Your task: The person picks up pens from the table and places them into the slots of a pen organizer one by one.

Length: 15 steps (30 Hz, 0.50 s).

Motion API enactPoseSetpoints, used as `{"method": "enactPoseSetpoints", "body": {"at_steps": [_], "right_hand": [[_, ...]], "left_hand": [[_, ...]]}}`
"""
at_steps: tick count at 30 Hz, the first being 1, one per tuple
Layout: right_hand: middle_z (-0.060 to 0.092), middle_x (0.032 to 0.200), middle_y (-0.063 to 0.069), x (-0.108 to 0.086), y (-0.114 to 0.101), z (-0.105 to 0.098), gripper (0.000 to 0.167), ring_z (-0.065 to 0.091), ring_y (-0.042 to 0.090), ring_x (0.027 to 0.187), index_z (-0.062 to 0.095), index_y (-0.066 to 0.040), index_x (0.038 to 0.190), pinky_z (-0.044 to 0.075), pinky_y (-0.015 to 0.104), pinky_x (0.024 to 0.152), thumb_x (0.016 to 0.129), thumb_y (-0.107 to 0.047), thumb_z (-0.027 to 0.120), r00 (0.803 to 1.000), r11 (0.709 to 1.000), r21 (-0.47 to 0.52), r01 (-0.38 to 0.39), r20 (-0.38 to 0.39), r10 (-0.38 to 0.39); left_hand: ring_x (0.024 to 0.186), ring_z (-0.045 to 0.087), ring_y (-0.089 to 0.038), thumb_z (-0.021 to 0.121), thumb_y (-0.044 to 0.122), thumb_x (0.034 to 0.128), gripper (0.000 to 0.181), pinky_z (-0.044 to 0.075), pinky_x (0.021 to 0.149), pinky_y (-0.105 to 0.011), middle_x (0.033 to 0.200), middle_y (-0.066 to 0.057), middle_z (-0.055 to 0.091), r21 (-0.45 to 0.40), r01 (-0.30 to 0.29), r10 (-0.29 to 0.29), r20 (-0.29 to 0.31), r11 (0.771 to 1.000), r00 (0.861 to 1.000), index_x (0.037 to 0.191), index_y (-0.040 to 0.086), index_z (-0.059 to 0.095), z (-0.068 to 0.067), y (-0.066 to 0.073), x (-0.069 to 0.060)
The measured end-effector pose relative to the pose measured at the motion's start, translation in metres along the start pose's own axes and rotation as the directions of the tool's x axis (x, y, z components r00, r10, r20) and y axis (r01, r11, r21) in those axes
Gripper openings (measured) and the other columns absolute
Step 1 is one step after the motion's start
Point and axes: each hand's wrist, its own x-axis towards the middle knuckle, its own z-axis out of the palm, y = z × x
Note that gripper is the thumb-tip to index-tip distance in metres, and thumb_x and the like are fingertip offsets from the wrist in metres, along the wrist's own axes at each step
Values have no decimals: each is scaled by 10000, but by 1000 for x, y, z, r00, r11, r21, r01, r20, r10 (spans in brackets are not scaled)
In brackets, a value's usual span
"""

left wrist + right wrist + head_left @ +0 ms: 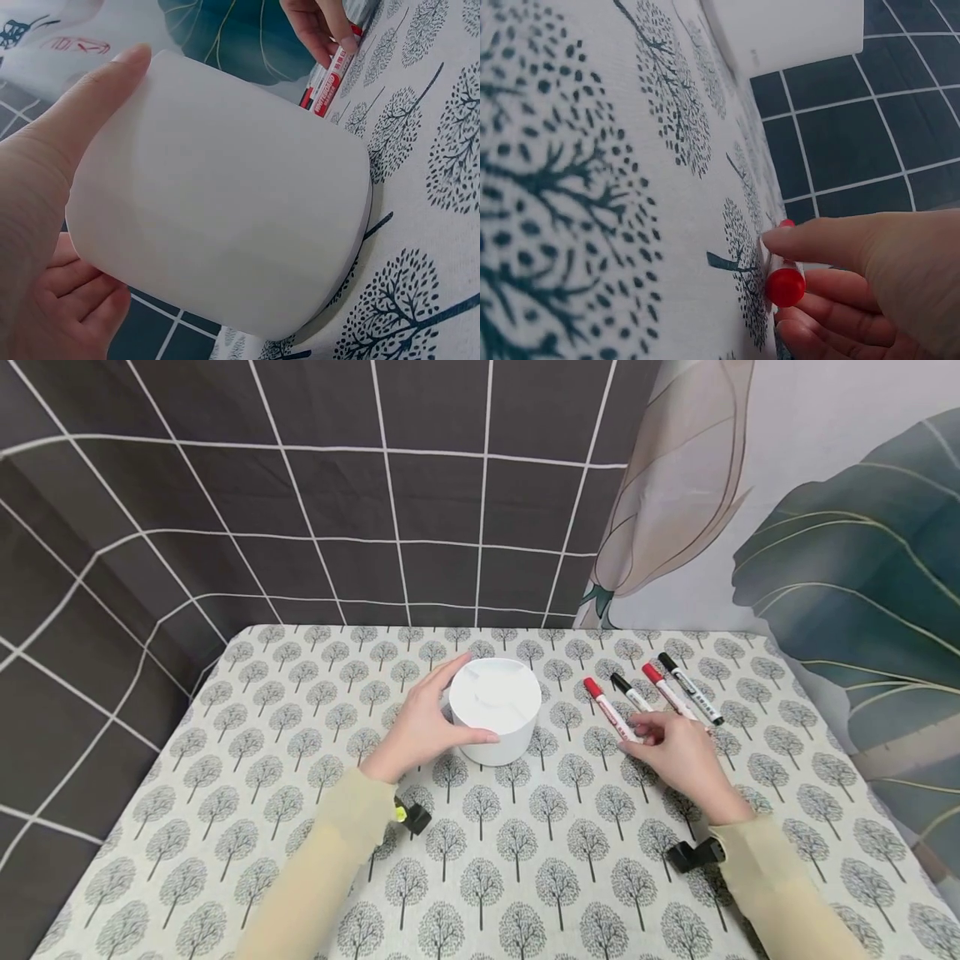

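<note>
My left hand (423,724) grips a white round desk organizer (504,748), thumb on its near side and fingers around the far left. Dividers split its inside, and it stands upright on the table. My right hand (678,762) pinches the lower end of the leftmost red-capped marker (611,714), which lies on the cloth. In the right wrist view, thumb and fingers sit on either side of that marker's red end (785,288). Beside it lie a short-looking black-capped marker (632,692), another red-capped marker (670,692) and another black-capped marker (692,690).
A tree-patterned cloth (480,860) covers the table. Behind it hangs a dark curtain with a white grid (442,502), and at the right a leaf-printed curtain (847,568). Both wrists carry small black cameras (696,855).
</note>
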Motion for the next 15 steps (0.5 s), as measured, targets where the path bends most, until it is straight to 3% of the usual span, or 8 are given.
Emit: {"method": "enactPoseSetpoints", "body": {"at_steps": [8,15], "right_hand": [[720,832,46,0,3,3,357,649,188,717,742,14,1091,517,358,664,800,-150,871,1000,1000,11,-2,-22,3],[718,831,41,-1,2,2,330,644,175,716,740,19,1082,517,307,673,821,-149,849,999,998,44,-37,-13,38]], "left_hand": [[1413,407,-227,994,462,580,1171,339,1137,-578,1580,47,400,-15,14,-14,20,1000,1000,1569,238,409,-1,1,1],[1366,474,-288,993,460,586,1149,400,1114,-519,1572,34,413,-13,28,-28,35,1000,999,1556,212,430,-3,0,1]]}}
